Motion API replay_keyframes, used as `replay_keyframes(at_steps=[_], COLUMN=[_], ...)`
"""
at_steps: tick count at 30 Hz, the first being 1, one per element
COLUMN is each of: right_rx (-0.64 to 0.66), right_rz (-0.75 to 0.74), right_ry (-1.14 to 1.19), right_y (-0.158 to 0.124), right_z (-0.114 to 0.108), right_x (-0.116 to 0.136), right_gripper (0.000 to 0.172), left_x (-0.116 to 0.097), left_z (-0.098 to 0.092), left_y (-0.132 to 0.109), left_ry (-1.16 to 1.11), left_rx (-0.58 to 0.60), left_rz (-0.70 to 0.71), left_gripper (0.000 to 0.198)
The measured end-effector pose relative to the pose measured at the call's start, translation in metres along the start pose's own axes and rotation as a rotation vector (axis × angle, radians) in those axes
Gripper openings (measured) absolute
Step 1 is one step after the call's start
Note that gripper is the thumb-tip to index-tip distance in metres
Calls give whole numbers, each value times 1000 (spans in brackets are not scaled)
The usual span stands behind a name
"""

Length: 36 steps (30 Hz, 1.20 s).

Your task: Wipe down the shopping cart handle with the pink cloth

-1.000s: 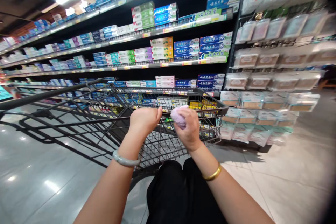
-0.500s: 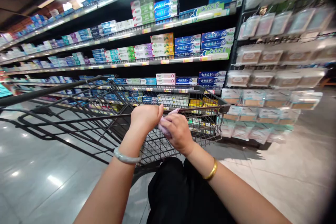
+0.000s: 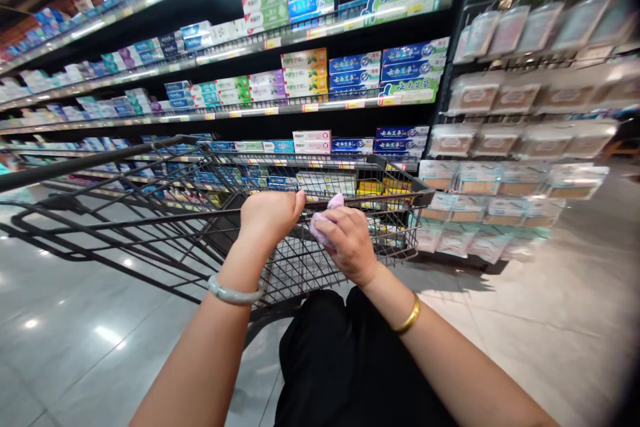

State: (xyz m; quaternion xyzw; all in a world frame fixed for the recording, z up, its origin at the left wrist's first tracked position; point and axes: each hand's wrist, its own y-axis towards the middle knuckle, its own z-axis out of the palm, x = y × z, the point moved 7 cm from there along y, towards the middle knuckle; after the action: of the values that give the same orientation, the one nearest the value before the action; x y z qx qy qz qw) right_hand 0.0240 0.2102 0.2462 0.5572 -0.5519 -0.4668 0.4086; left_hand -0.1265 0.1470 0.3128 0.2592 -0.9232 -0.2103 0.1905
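1. Rightward along the cart's top rail (image 3: 385, 199), the right hand (image 3: 347, 243) and its lilac cloth (image 3: 319, 225) have shifted since half a second ago, opening a gap from the left hand (image 3: 267, 217), which keeps its place.
2. Bunched in the right hand, the cloth sits at the near side of the shopping cart (image 3: 90, 162), one fold poking up above the knuckles. Whether it wraps under the bar, I cannot tell.
3. Right grip: fingers curled together, pressing the wad into the palm. Left grip: a fist closed over the rail, most fingers hidden.
4. Judging by its look, the cloth is light, limp and fuzzy, unlikely to slip or break; it should squash easily. Best held by the middle of the bunch, with loose ends tucked in so that they do not snag on the wire mesh (image 3: 300, 267).
5. The rail looks stiff and probably smooth; a closed fist suits it, clear of the cloth's path.
6. Beyond stand shelved boxes (image 3: 410, 70).
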Motion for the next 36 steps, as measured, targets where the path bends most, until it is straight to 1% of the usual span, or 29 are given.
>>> replay_keyframes(at_steps=[1,4,5,6,7,10,11,12,13,15,16,17,18,21,22,23,25,28,30,32,35,36], right_rx=[-25,-179,-206,-205,-172,-1,12,-12,-64,-184,-214,-208,-167,26,71,89,53,-90,-144,-100,53,66], right_rz=[21,182,219,226,200,39,13,18,55,169,212,229,215,70,30,11,42,162,204,179,66,48], right_ry=[-15,-81,-93,-93,-83,-45,-43,-47,-53,-63,-64,-59,-47,-7,4,12,26,40,30,6,-24,-26], right_y=[-2,-6,-7,-7,-6,-5,-6,-6,-6,-7,-8,-9,-9,-14,-16,-18,-17,-10,-8,-10,-16,-16], right_z=[-4,-25,-29,-29,-26,-7,-5,-7,-11,-21,-22,-20,-14,9,14,15,7,-14,-21,-18,-6,-7], right_x=[-6,-32,-37,-38,-35,-16,-13,-14,-19,-31,-34,-34,-30,-4,2,4,-4,-28,-37,-34,-23,-24], right_gripper=[34,36,36,36,36,35,34,34,34,35,35,35,36,35,34,34,36,39,39,38,38,38], left_x=[1,3,4,5,7,10,10,11,11,13,13,14,14,14,14,14,13,13,14,14,14,14], left_z=[0,1,1,1,2,4,4,5,5,6,6,6,6,6,6,6,6,7,7,6,5,5], left_y=[0,2,2,2,3,3,3,3,2,2,2,2,2,2,2,1,1,1,1,2,1,1], left_ry=[3,13,16,18,20,23,24,26,28,29,30,29,29,25,23,22,20,18,18,22,31,33], left_rx=[4,17,16,11,4,-18,-20,-21,-19,-17,-16,-16,-16,-16,-18,-18,-18,-18,-25,-38,-60,-64], left_rz=[0,-3,-7,-11,-15,-18,-15,-10,-7,-6,-8,-11,-13,-15,-14,-13,-11,-16,-23,-29,-27,-25], left_gripper=[76,77,78,78,79,80,80,79,79,78,79,79,80,80,81,81,82,82,80,78,76,75])
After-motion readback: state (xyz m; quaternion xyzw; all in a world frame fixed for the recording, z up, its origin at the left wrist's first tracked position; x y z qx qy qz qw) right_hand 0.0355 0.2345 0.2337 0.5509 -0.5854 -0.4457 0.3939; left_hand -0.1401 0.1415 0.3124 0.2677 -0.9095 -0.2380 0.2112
